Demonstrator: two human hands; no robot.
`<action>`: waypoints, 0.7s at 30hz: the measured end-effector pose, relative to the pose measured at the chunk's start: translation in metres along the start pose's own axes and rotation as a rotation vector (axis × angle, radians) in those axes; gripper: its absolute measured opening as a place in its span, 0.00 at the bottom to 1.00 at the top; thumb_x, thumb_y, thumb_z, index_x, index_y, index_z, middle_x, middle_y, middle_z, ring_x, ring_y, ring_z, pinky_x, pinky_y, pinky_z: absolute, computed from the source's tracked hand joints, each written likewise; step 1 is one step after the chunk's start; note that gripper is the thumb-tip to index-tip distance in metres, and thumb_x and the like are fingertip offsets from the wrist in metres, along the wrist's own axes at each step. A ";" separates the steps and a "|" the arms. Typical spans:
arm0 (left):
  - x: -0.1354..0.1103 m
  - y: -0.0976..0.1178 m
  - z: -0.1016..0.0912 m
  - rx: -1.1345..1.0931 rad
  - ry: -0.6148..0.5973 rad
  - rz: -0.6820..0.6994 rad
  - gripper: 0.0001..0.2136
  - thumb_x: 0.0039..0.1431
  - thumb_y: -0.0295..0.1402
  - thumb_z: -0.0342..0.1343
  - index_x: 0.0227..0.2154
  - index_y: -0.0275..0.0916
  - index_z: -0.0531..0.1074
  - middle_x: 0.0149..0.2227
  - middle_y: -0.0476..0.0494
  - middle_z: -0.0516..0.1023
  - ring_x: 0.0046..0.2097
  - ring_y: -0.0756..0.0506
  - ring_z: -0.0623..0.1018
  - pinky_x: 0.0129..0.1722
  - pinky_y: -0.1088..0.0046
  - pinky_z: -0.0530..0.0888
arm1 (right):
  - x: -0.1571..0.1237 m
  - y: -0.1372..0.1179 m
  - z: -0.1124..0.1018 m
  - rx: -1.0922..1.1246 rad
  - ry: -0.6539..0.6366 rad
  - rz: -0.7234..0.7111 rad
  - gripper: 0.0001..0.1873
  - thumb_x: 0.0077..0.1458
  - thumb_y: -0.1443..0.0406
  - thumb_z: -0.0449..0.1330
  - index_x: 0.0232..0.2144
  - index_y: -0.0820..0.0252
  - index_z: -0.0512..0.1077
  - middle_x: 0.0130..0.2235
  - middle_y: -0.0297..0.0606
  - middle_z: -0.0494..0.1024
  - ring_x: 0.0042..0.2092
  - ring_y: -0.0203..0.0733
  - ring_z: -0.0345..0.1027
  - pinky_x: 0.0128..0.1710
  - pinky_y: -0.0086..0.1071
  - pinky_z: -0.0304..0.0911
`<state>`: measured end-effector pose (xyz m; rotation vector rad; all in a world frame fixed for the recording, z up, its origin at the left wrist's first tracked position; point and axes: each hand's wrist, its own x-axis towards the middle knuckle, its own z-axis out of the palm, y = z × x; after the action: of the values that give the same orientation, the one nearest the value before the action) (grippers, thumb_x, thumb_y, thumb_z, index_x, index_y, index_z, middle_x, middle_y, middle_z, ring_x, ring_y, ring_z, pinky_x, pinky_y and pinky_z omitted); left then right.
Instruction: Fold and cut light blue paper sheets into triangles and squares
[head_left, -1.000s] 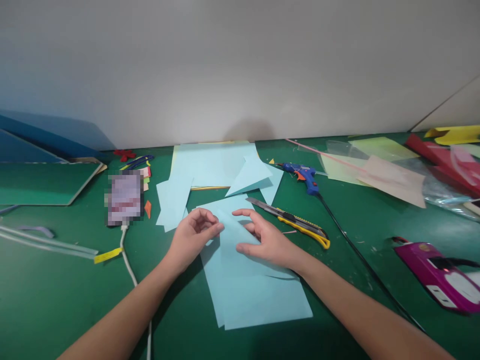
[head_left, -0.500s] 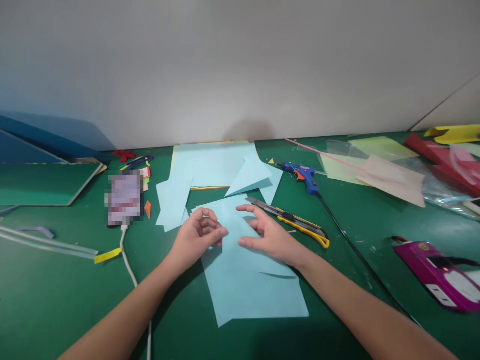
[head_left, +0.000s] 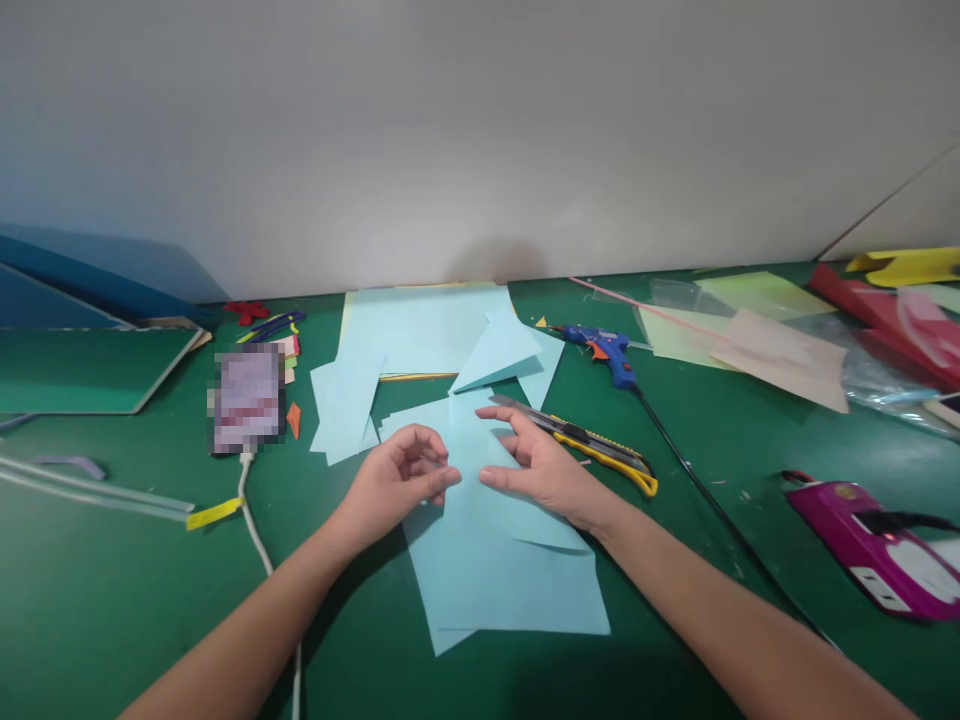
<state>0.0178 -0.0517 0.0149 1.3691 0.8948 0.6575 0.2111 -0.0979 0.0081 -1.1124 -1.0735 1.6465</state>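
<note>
Several light blue paper sheets (head_left: 517,590) lie overlapping on the green table before me; the top one has a lifted or creased edge on its right. Over their left edge is my left hand (head_left: 401,480), fingers loosely curled, thumb apart from them, nothing visible in it. My right hand (head_left: 536,465) is over the right side of the sheets, with thumb and index finger spread and no object between them. Whether either hand touches the paper is unclear. A yellow box cutter (head_left: 604,450) with its blade out lies right beside my right hand.
Behind are more blue sheets (head_left: 420,325) and a folded blue piece (head_left: 499,355). A blue glue gun (head_left: 600,345) trails a black cord rightward, near a magenta power strip (head_left: 877,550). At left lie a blurred-out device (head_left: 249,398) on a white cable and clear glue sticks (head_left: 97,487).
Both hands stay almost in place over the paper, having shifted very slightly. The near edge of the top sheet has moved a little. The whole view has drifted a few pixels.
</note>
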 end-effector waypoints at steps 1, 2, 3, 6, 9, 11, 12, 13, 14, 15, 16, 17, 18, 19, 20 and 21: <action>0.000 0.000 0.000 0.019 0.006 0.002 0.13 0.43 0.35 0.64 0.28 0.39 0.65 0.21 0.58 0.68 0.20 0.55 0.71 0.22 0.78 0.69 | 0.000 0.000 0.000 -0.004 -0.001 -0.005 0.37 0.42 0.62 0.69 0.52 0.54 0.56 0.35 0.32 0.76 0.35 0.39 0.72 0.39 0.36 0.66; 0.000 0.000 0.000 0.043 0.009 0.002 0.13 0.43 0.35 0.64 0.28 0.39 0.66 0.21 0.57 0.68 0.20 0.55 0.71 0.22 0.77 0.69 | 0.000 0.001 0.000 -0.014 -0.004 -0.011 0.36 0.43 0.62 0.68 0.52 0.55 0.56 0.35 0.32 0.76 0.34 0.39 0.72 0.38 0.35 0.66; 0.000 -0.001 0.000 0.070 0.010 -0.001 0.12 0.43 0.35 0.63 0.28 0.39 0.67 0.21 0.57 0.68 0.20 0.54 0.71 0.23 0.77 0.69 | 0.001 0.001 0.000 -0.031 -0.008 -0.019 0.35 0.43 0.62 0.68 0.51 0.55 0.56 0.35 0.32 0.75 0.34 0.38 0.71 0.38 0.35 0.65; -0.001 -0.002 0.000 0.149 0.028 -0.021 0.11 0.44 0.37 0.62 0.30 0.38 0.70 0.19 0.57 0.66 0.20 0.53 0.69 0.23 0.76 0.69 | 0.001 0.004 0.002 -0.126 -0.007 -0.060 0.32 0.46 0.62 0.66 0.51 0.55 0.56 0.35 0.32 0.74 0.34 0.39 0.71 0.37 0.35 0.66; -0.002 -0.003 0.001 0.212 0.065 -0.017 0.12 0.43 0.38 0.61 0.31 0.38 0.72 0.19 0.56 0.66 0.21 0.53 0.67 0.23 0.76 0.67 | 0.001 0.009 0.004 -0.287 0.042 -0.143 0.30 0.49 0.62 0.62 0.53 0.55 0.55 0.39 0.36 0.73 0.39 0.40 0.70 0.41 0.38 0.66; -0.002 -0.003 0.001 0.268 0.093 0.018 0.11 0.44 0.38 0.60 0.30 0.38 0.74 0.20 0.54 0.67 0.22 0.53 0.67 0.23 0.76 0.67 | 0.001 0.013 0.005 -0.439 0.120 -0.227 0.32 0.50 0.63 0.61 0.56 0.55 0.54 0.44 0.40 0.71 0.44 0.42 0.68 0.44 0.40 0.65; -0.002 -0.003 0.001 0.304 0.109 0.039 0.10 0.44 0.38 0.60 0.30 0.38 0.74 0.20 0.53 0.68 0.23 0.52 0.68 0.24 0.76 0.67 | 0.000 0.014 0.004 -0.518 0.148 -0.280 0.32 0.51 0.63 0.60 0.56 0.55 0.54 0.48 0.43 0.69 0.46 0.44 0.67 0.45 0.41 0.65; -0.002 -0.003 0.001 0.341 0.124 0.058 0.10 0.44 0.37 0.60 0.30 0.39 0.75 0.21 0.53 0.69 0.23 0.52 0.69 0.24 0.76 0.68 | 0.000 0.014 0.004 -0.598 0.160 -0.341 0.31 0.51 0.63 0.60 0.57 0.55 0.55 0.51 0.45 0.68 0.49 0.45 0.65 0.47 0.42 0.64; -0.002 -0.003 0.001 0.375 0.140 0.073 0.09 0.44 0.37 0.60 0.30 0.39 0.75 0.21 0.52 0.70 0.24 0.51 0.69 0.25 0.76 0.68 | -0.001 0.014 0.003 -0.675 0.160 -0.409 0.29 0.52 0.63 0.59 0.56 0.55 0.57 0.53 0.46 0.66 0.51 0.47 0.63 0.48 0.44 0.63; -0.002 -0.003 0.001 0.405 0.152 0.085 0.09 0.45 0.37 0.59 0.30 0.40 0.76 0.21 0.52 0.70 0.24 0.51 0.70 0.25 0.75 0.69 | -0.002 0.014 0.002 -0.751 0.148 -0.482 0.26 0.53 0.64 0.58 0.55 0.55 0.60 0.55 0.47 0.65 0.54 0.48 0.61 0.50 0.46 0.62; -0.002 -0.004 0.001 0.428 0.160 0.096 0.08 0.45 0.36 0.59 0.30 0.40 0.76 0.21 0.52 0.71 0.24 0.51 0.70 0.25 0.75 0.69 | -0.003 0.012 0.001 -0.827 0.125 -0.558 0.22 0.55 0.64 0.57 0.52 0.55 0.63 0.55 0.47 0.65 0.55 0.48 0.60 0.52 0.47 0.60; -0.002 -0.004 0.000 0.447 0.166 0.107 0.08 0.45 0.36 0.59 0.30 0.41 0.76 0.20 0.52 0.71 0.23 0.51 0.70 0.25 0.75 0.69 | -0.003 0.011 0.001 -0.901 0.095 -0.628 0.18 0.56 0.65 0.57 0.50 0.55 0.66 0.54 0.46 0.67 0.55 0.49 0.60 0.53 0.48 0.59; -0.002 -0.005 0.000 0.463 0.170 0.115 0.08 0.46 0.35 0.59 0.30 0.41 0.77 0.20 0.52 0.71 0.23 0.50 0.71 0.25 0.75 0.69 | -0.004 0.010 0.000 -0.971 0.058 -0.686 0.14 0.57 0.66 0.56 0.46 0.56 0.69 0.52 0.45 0.69 0.54 0.48 0.61 0.53 0.48 0.59; -0.002 -0.005 0.000 0.482 0.172 0.119 0.07 0.46 0.35 0.59 0.30 0.41 0.77 0.19 0.53 0.72 0.23 0.50 0.71 0.25 0.75 0.70 | -0.004 0.008 0.000 -1.030 0.010 -0.730 0.11 0.58 0.67 0.55 0.43 0.57 0.71 0.49 0.45 0.71 0.52 0.47 0.63 0.52 0.47 0.59; -0.002 -0.006 -0.001 0.502 0.173 0.120 0.07 0.46 0.34 0.59 0.31 0.42 0.77 0.19 0.53 0.72 0.22 0.50 0.71 0.25 0.74 0.70 | -0.004 0.007 -0.001 -1.078 -0.047 -0.759 0.09 0.59 0.67 0.54 0.41 0.58 0.72 0.46 0.44 0.73 0.50 0.46 0.64 0.51 0.46 0.60; -0.002 -0.007 -0.001 0.523 0.174 0.120 0.07 0.46 0.33 0.59 0.31 0.42 0.77 0.19 0.53 0.72 0.22 0.50 0.71 0.26 0.74 0.71 | -0.004 0.006 -0.001 -1.115 -0.098 -0.775 0.09 0.59 0.68 0.54 0.39 0.59 0.73 0.45 0.44 0.74 0.48 0.46 0.65 0.50 0.44 0.61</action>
<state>0.0153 -0.0535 0.0083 1.8630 1.1849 0.6669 0.2116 -0.1029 0.0028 -1.0051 -2.2422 0.4145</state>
